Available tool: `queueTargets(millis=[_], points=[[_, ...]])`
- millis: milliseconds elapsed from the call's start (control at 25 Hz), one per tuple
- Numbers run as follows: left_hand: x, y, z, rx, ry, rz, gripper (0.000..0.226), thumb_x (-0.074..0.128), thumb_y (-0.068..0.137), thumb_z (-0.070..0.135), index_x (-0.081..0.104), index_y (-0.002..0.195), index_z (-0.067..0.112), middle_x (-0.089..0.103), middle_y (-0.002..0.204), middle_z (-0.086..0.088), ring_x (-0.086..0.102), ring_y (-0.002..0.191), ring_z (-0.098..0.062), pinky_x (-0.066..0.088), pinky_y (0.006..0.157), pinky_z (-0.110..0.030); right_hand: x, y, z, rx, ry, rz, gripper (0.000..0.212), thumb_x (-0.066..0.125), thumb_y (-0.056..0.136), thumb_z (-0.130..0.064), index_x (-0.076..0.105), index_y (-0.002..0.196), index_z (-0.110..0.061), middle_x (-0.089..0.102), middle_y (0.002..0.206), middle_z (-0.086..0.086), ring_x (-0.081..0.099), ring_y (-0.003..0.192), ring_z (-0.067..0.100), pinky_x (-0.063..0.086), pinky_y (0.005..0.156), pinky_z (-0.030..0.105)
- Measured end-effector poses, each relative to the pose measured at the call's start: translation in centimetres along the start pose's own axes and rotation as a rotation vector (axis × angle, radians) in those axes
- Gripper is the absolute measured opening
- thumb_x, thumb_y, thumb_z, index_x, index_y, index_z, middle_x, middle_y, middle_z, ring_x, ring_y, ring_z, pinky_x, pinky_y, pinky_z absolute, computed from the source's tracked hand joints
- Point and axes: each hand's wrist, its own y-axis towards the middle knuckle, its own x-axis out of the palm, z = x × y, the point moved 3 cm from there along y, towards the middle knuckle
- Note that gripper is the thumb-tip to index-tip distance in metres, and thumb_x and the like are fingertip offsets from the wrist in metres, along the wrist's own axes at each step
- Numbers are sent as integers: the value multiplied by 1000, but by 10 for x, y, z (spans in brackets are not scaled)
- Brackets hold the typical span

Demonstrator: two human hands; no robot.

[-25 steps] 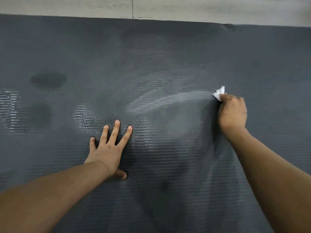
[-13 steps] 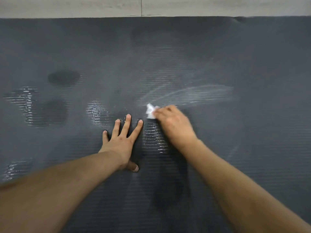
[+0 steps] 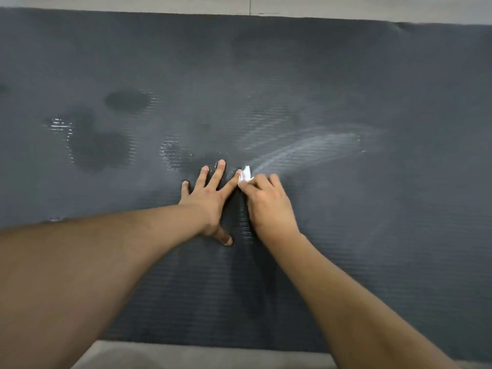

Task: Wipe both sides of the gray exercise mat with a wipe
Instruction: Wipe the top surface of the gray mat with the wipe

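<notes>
Gray mat (image 3: 372, 75) lies flat before me, filling the frame, its long axis running left to right, far edge along the top, near edge at the bottom. At centre my left hand (image 3: 206, 198) is splayed wide, palm pressing the mat. Just beside it, my right hand (image 3: 269, 206) curls round a crumpled white wipe (image 3: 245, 175) on the mat. The wipe may be touching my left forefinger, hard to tell. Pale streaks (image 3: 306, 147) fan out to the right.

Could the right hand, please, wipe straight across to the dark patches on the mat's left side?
Probably not directly: the left hand, pressed flat on the mat, lies between the right hand with its wipe and the dark patches.
</notes>
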Motion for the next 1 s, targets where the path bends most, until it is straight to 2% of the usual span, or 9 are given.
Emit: queueTargets(millis=[80, 200, 240, 320, 480, 600, 800, 880, 1000], points=[[1, -11, 0, -14, -4, 75, 150, 87, 59, 66, -23, 156, 38, -28, 166, 1, -10, 156, -32, 15, 123, -57, -15, 2, 38, -29, -101, 11, 24, 64, 81, -7, 72, 102, -15, 61, 89, 5, 50, 83, 29, 45, 72, 36], [20, -40, 5, -77, -53, 268, 110, 75, 78, 63, 9, 157, 24, 15, 163, -9, 30, 145, -34, 39, 113, -49, -46, -3, 123, 345, -228, 18, 33, 51, 88, -4, 72, 109, -17, 60, 96, 12, 46, 88, 33, 36, 76, 36], [32, -51, 8, -68, -51, 312, 93, 68, 86, 60, 17, 153, 21, 21, 160, -9, 34, 142, -33, 42, 111, -48, -51, -8, 135, 468, -178, 67, 35, 47, 89, -2, 72, 109, -15, 60, 99, 15, 45, 89, 34, 34, 77, 35], [56, -64, 7, -19, -78, 271, 94, 58, 93, 60, 7, 159, 18, 1, 169, -9, 13, 154, -33, 28, 122, -47, -43, -13, 108, 569, -90, 130, 31, 49, 86, -1, 72, 104, -11, 60, 100, 16, 46, 90, 35, 34, 76, 35], [70, -63, 0, 21, -97, 121, 127, 64, 82, 72, -25, 158, 21, -35, 163, -4, -20, 155, -31, 0, 128, -44, 3, -35, -23, 22, 57, 13, 27, 58, 83, -7, 70, 106, -14, 64, 100, 4, 50, 90, 28, 46, 77, 36], [71, -59, 3, 0, -97, 119, 129, 65, 82, 71, -27, 157, 21, -36, 162, -5, -20, 155, -32, 0, 128, -45, -7, -34, 6, -180, -49, 2, 25, 55, 85, -8, 70, 104, -14, 65, 96, 4, 50, 85, 28, 46, 78, 36], [72, -56, 3, -19, -97, 122, 126, 64, 84, 70, -29, 156, 23, -36, 163, -3, -20, 155, -32, 1, 128, -45, -43, -37, 97, 581, -153, 150, 28, 48, 86, 1, 70, 101, -9, 62, 96, 15, 48, 89, 35, 35, 76, 35], [71, -55, 3, -32, -96, 120, 126, 65, 84, 68, -28, 156, 24, -36, 163, -2, -20, 155, -31, 1, 128, -45, -19, -43, 28, 436, -64, 77, 23, 60, 78, -1, 69, 98, -8, 62, 91, 15, 51, 86, 35, 41, 74, 38], [70, -56, 5, -22, -136, 116, 120, 68, 88, 58, -24, 158, 25, -34, 164, -1, -19, 155, -32, 1, 128, -46, 8, -74, -67, -63, 43, -125, 29, 69, 73, -15, 67, 102, -8, 63, 95, 10, 51, 86, 31, 46, 78, 39]])
